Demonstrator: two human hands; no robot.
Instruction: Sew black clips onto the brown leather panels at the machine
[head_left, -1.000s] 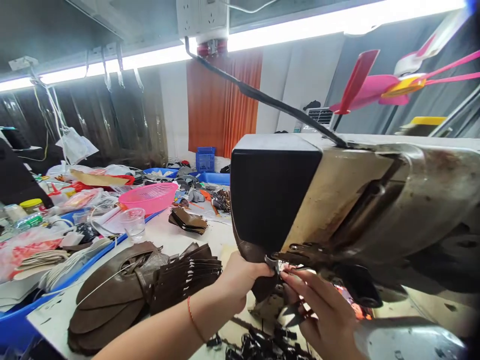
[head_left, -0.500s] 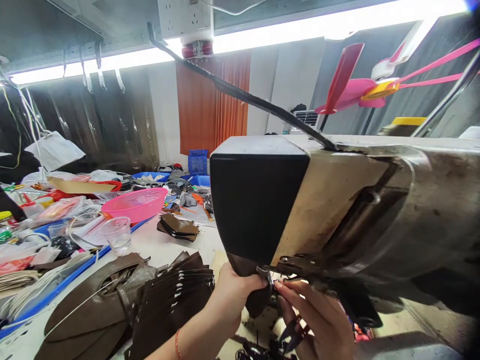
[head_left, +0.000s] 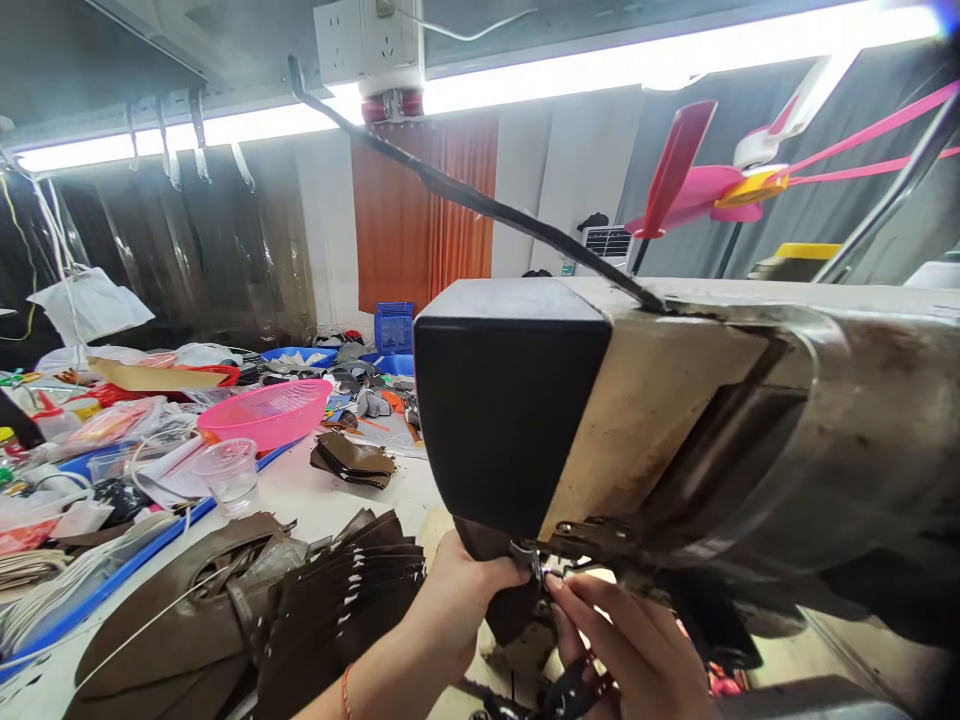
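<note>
A sewing machine with a black end cover (head_left: 514, 420) fills the centre and right. Below its head, my left hand (head_left: 469, 600) grips a dark brown leather piece (head_left: 514, 612), thumb on top beside a small metal part (head_left: 536, 563). My right hand (head_left: 626, 640) is closed just to the right, its index fingertip and thumb near that metal part. Dark strips with small light and red spots (head_left: 574, 690) run through its lower fingers. What the fingertips pinch is too small to tell. Left of my left hand lies a fanned stack of brown leather pieces (head_left: 337, 610).
A brown leather bag piece (head_left: 172, 610) lies at the lower left. Behind it are a clear plastic cup (head_left: 229, 478), a pink basket (head_left: 266, 412) and a small leather stack (head_left: 352, 460). A black cable (head_left: 480, 203) rises from the machine. A pink fan (head_left: 694, 195) stands behind.
The view has shifted slightly, so the machine sits a little lower and further left. Both hands keep nearly the same places under the machine head, with the right fingertips slightly lower.
</note>
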